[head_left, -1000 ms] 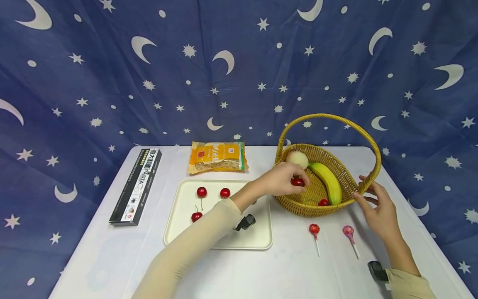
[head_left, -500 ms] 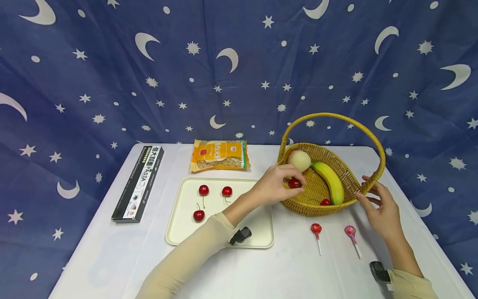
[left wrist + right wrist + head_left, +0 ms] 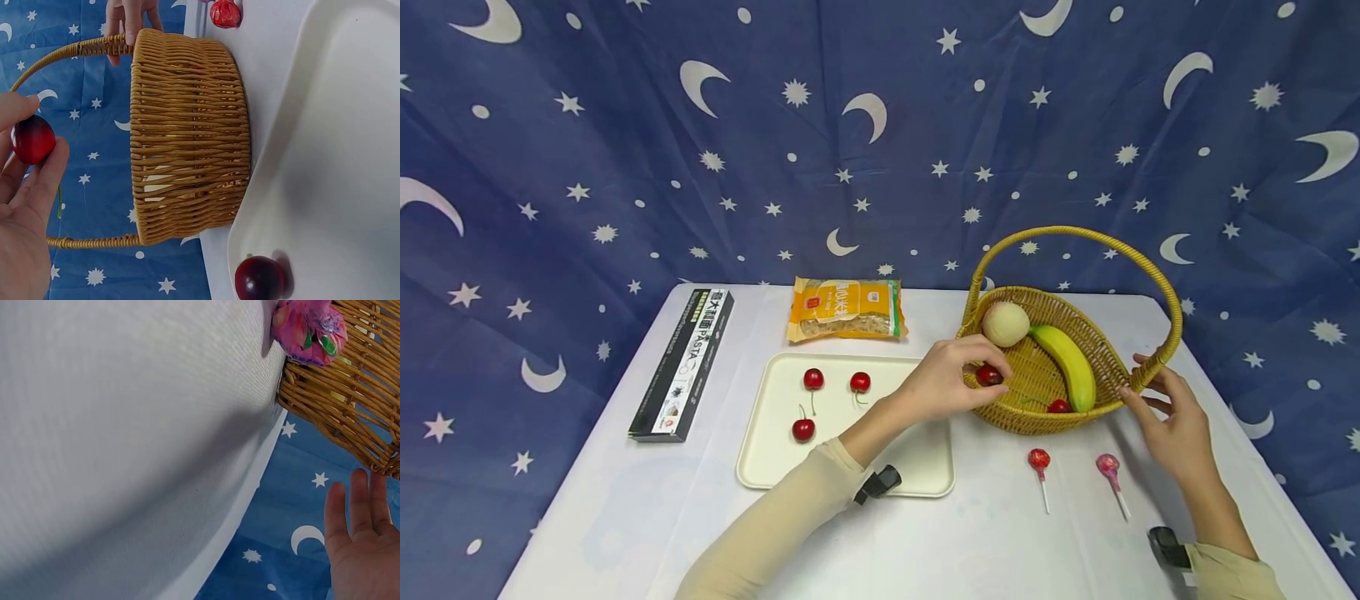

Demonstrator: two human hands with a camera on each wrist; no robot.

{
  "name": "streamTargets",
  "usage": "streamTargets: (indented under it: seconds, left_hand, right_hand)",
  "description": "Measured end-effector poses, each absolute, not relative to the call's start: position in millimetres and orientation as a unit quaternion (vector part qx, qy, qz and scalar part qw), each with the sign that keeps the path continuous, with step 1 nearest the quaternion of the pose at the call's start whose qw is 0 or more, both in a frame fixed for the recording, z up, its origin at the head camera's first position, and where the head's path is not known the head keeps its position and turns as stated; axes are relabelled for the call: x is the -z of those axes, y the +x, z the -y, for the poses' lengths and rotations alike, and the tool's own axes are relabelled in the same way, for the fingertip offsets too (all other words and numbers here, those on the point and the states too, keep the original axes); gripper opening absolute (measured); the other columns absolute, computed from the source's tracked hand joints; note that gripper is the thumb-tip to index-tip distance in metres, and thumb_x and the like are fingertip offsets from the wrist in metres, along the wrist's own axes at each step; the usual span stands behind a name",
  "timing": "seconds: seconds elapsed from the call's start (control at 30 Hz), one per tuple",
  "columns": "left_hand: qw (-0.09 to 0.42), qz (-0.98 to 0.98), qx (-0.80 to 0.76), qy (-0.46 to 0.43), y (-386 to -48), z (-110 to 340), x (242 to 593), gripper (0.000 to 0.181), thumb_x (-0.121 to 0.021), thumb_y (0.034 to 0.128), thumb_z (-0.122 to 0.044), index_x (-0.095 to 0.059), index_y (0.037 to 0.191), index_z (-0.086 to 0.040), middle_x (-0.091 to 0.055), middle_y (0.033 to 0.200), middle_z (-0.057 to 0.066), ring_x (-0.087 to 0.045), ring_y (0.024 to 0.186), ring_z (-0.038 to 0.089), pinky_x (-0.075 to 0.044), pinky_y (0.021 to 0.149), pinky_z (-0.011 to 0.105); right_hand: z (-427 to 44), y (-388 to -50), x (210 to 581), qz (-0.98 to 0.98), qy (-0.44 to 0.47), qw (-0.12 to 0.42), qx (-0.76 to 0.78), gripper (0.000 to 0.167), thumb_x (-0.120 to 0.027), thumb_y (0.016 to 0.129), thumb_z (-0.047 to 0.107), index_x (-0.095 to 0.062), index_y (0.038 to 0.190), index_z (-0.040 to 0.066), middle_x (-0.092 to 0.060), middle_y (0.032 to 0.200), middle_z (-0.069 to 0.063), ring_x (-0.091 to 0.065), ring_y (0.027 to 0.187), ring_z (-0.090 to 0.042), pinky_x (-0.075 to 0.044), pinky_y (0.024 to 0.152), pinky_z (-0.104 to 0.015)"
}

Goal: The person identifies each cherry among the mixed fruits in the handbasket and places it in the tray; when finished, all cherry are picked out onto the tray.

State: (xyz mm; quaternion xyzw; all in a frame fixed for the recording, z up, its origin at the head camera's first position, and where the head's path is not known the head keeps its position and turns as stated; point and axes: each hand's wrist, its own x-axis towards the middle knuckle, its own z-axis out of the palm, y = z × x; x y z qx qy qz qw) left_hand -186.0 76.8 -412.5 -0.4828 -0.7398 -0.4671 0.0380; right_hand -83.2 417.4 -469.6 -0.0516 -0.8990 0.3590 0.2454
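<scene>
My left hand pinches a dark red cherry between thumb and fingertips, just above the near left rim of the yellow wicker basket. In the left wrist view, a green stem hangs below that hand's fingers. My right hand holds the basket's right end where the handle joins the rim, thumb on the near side and fingers behind. Inside the basket lie a pale round fruit, a banana and another cherry.
A cream tray left of the basket bears cherries. Behind it lies an orange food packet, and a black pasta box lies far left. Red and pink lollipops lie before the basket.
My left hand, with the cherry, has moved left and slightly nearer, from over the basket's inside to its near left rim. My right hand has stayed at the basket's right end.
</scene>
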Motion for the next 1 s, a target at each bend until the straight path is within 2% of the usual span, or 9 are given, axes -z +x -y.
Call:
streamTargets:
  seconds: [0.13, 0.2, 0.3, 0.4, 0.57, 0.73, 0.87, 1.0]
  left_hand:
    - [0.037, 0.734, 0.484, -0.475, -183, -70, 412, 0.013, -0.083, 0.0902, -0.011, -0.079, 0.102, -0.008, -0.077, 0.106, 0.002, -0.068, 0.095, 0.011, -0.057, 0.086, 0.019]
    - [0.035, 0.735, 0.488, -0.469, -182, -66, 411, 0.012, -0.083, 0.0902, -0.01, -0.078, 0.102, -0.008, -0.077, 0.106, 0.002, -0.067, 0.095, 0.011, -0.057, 0.084, 0.018]
    - [0.031, 0.74, 0.489, -0.46, -180, -60, 411, 0.012, -0.083, 0.0904, -0.01, -0.078, 0.101, -0.01, -0.077, 0.107, 0.002, -0.068, 0.096, 0.011, -0.055, 0.086, 0.014]
    - [0.031, 0.745, 0.49, -0.452, -179, -54, 411, 0.013, -0.083, 0.0907, -0.011, -0.078, 0.102, -0.011, -0.077, 0.108, 0.002, -0.069, 0.098, 0.011, -0.055, 0.088, 0.013]
    - [0.037, 0.745, 0.499, -0.441, -176, -42, 411, 0.013, -0.083, 0.0906, -0.01, -0.077, 0.101, -0.012, -0.076, 0.107, 0.002, -0.07, 0.096, 0.011, -0.058, 0.088, 0.015]
    - [0.058, 0.749, 0.492, -0.441, -172, -27, 411, 0.012, -0.084, 0.0897, -0.008, -0.077, 0.098, -0.012, -0.076, 0.105, 0.002, -0.069, 0.097, 0.012, -0.059, 0.088, 0.017]
    - [0.076, 0.758, 0.474, -0.442, -168, -12, 411, 0.011, -0.084, 0.0894, -0.009, -0.076, 0.096, -0.013, -0.076, 0.103, 0.0, -0.069, 0.098, 0.011, -0.058, 0.089, 0.019]
    - [0.087, 0.762, 0.471, -0.436, -165, 4, 413, 0.013, -0.085, 0.0884, -0.009, -0.075, 0.094, -0.014, -0.075, 0.101, -0.001, -0.068, 0.094, 0.01, -0.059, 0.087, 0.02]
  right_hand:
    - [-417, -84, 469, 0.902, -0.054, 0.241, -0.355, 0.058, -0.074, 0.101, 0.012, -0.054, 0.155, 0.015, -0.058, 0.134, -0.008, -0.044, 0.113, 0.024, -0.038, 0.09, 0.007]
    - [-417, -85, 469, 0.901, -0.051, 0.243, -0.354, 0.058, -0.074, 0.1, 0.012, -0.055, 0.155, 0.014, -0.058, 0.134, -0.008, -0.045, 0.114, 0.024, -0.038, 0.09, 0.007]
    - [-418, -85, 470, 0.9, -0.043, 0.25, -0.356, 0.058, -0.075, 0.099, 0.01, -0.055, 0.154, 0.014, -0.058, 0.134, -0.001, -0.045, 0.114, 0.024, -0.039, 0.09, 0.007]
    - [-418, -85, 470, 0.899, -0.039, 0.253, -0.355, 0.058, -0.075, 0.099, 0.009, -0.056, 0.154, 0.013, -0.058, 0.134, -0.003, -0.045, 0.114, 0.024, -0.039, 0.09, 0.007]
    - [-417, -84, 468, 0.902, -0.049, 0.245, -0.353, 0.058, -0.074, 0.1, 0.011, -0.055, 0.154, 0.013, -0.057, 0.139, -0.02, -0.043, 0.113, 0.026, -0.039, 0.09, 0.007]
    - [-417, -83, 467, 0.903, -0.053, 0.239, -0.352, 0.058, -0.073, 0.101, 0.013, -0.054, 0.155, 0.014, -0.055, 0.141, -0.025, -0.042, 0.113, 0.026, -0.038, 0.089, 0.008]
    - [-417, -83, 467, 0.904, -0.051, 0.24, -0.35, 0.057, -0.073, 0.102, 0.015, -0.054, 0.155, 0.015, -0.056, 0.14, -0.022, -0.042, 0.113, 0.026, -0.038, 0.089, 0.008]
    - [-418, -83, 468, 0.904, -0.051, 0.242, -0.348, 0.056, -0.073, 0.102, 0.016, -0.055, 0.155, 0.015, -0.058, 0.139, -0.008, -0.042, 0.113, 0.027, -0.039, 0.089, 0.007]
